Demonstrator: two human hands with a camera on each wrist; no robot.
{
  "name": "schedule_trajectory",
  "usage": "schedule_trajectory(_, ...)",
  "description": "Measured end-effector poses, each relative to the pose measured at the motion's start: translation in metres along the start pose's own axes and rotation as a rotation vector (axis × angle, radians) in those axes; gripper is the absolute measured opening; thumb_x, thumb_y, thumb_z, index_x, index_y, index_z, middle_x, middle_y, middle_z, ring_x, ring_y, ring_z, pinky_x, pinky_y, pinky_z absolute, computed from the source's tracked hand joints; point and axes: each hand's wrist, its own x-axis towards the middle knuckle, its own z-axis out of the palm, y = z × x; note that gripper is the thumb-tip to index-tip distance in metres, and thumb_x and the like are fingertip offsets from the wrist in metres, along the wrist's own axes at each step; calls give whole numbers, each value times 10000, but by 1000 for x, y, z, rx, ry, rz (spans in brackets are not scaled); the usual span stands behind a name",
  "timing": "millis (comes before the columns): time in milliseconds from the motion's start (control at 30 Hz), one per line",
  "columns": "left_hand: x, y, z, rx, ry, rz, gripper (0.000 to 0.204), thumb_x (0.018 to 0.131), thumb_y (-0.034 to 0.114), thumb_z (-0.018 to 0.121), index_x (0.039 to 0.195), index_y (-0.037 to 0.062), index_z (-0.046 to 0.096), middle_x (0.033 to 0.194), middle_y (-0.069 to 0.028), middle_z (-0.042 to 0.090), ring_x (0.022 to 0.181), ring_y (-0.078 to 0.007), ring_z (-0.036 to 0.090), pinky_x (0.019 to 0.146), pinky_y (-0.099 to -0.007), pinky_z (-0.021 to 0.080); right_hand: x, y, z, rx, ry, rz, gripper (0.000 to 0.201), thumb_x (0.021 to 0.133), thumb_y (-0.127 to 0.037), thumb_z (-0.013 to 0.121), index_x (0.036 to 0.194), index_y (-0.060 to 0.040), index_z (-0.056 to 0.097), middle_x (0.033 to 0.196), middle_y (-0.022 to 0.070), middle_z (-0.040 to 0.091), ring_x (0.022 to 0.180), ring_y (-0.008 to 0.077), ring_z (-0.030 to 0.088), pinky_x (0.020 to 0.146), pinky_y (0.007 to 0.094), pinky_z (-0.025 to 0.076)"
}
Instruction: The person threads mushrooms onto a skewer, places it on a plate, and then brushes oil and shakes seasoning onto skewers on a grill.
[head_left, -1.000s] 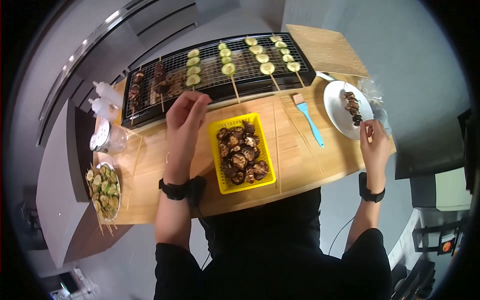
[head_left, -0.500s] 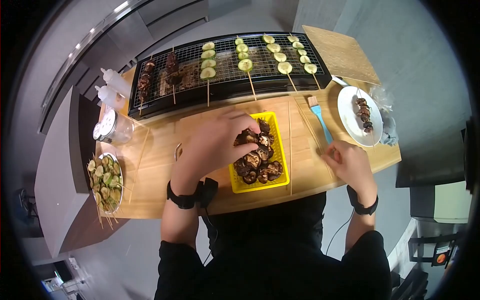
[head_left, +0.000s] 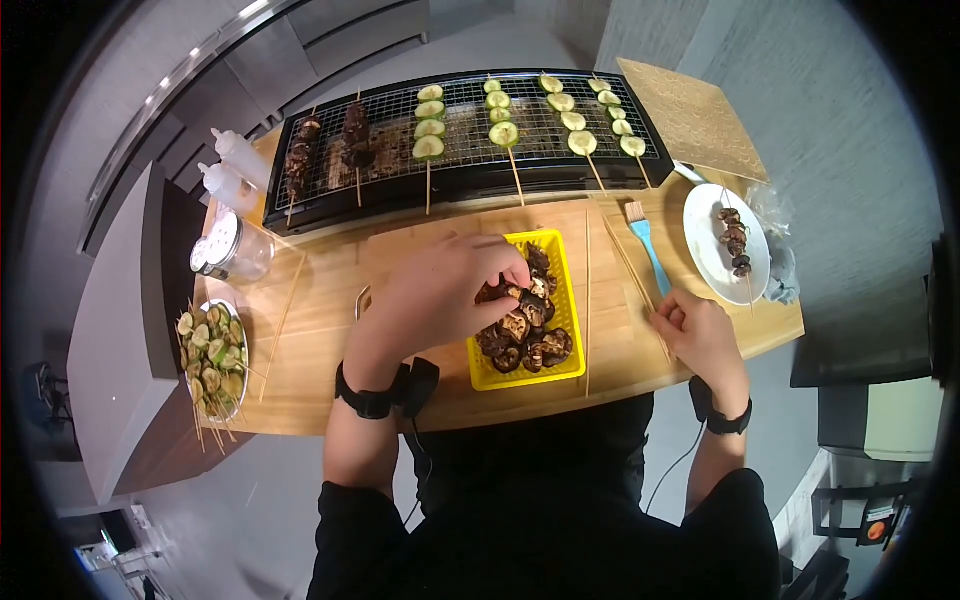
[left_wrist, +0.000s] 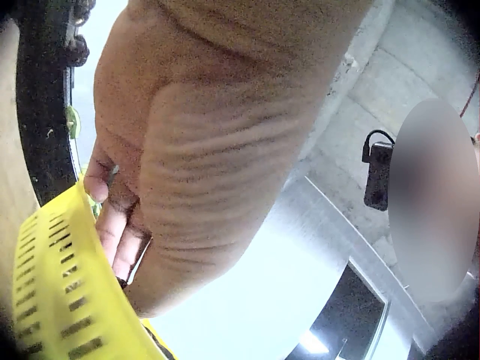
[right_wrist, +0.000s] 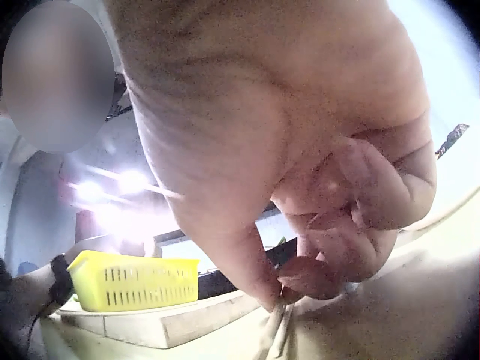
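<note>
My left hand (head_left: 450, 285) reaches over a yellow plastic basket (head_left: 575, 340) of browned mushrooms (head_left: 515, 328), thumb and fingertips curled round one dark mushroom among them. In the left wrist view the basket (left_wrist: 60, 285) wall covers part of the fingers. Beside the blue-handled basting brush (head_left: 652, 260), my right hand (head_left: 702, 332) pinches the near end of a thin wooden skewer (head_left: 630, 268) lying on the table. The right wrist view shows two pale skewer ends (right_wrist: 277, 334) under the thumb and index fingertips.
A black grill (head_left: 470, 180) at the back bears cucumber and dark meat skewers. At right, a white plate (head_left: 708, 262) holds one mushroom skewer. A plate of skewered cucumber slices (head_left: 215, 350), a jar (head_left: 245, 250) and squeeze bottles (head_left: 230, 188) stand at left. Another skewer (head_left: 588, 330) lies beside the basket.
My left hand has come down from above the board into the basket, onto a mushroom. My right hand has left the skewer on the plate and moved left to the wooden skewer.
</note>
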Motion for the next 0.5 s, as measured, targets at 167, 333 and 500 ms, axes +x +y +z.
schedule_trajectory(167,5,0,-1,-134,104,-27,168,847,71,780,990,82,691,929,-32,699,806,-165,665,714,-290,505,-7,6,-6,217,69,9,125,896,-96,728,853,-7,652,608,67,587,536,149,552,548,300,417)
schedule_trajectory(333,8,-2,-9,-410,324,-50,107,930,38,736,1012,49,668,947,1,674,841,-88,651,723,-244,505,-4,23,-12,428,45,-76,109,927,-41,708,860,-16,625,679,-38,544,609,34,477,554,228,372)
schedule_trajectory(500,14,-27,0,-831,537,-72,146,975,15,697,1111,-7,649,1045,-29,697,913,-74,674,796,-222,534,14,-6,-32,599,44,-196,100,948,-30,691,895,-53,609,752,-79,551,657,3,461,567,193,332)
